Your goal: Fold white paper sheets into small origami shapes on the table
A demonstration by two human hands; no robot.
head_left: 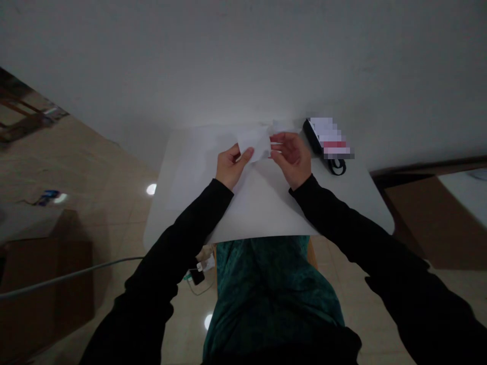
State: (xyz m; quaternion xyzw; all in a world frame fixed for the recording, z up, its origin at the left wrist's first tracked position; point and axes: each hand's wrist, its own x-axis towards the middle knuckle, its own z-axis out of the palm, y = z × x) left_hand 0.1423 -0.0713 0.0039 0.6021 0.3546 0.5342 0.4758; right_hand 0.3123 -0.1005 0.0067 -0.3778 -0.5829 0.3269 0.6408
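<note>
I hold a small white piece of paper (254, 143) up above a white table (190, 172) with both hands. My left hand (230, 166) pinches its lower left side, thumb on the front. My right hand (291, 158) grips its right edge with curled fingers. Black sleeves cover both of my arms. A large white sheet (262, 208) lies flat on the table under my hands.
A black device with a looped strap (323, 149) lies at the table's far right, near the white wall. More white paper (279, 125) sits behind my hands. A brown box (45, 284) and a grey cable (68, 276) are on the tiled floor at left.
</note>
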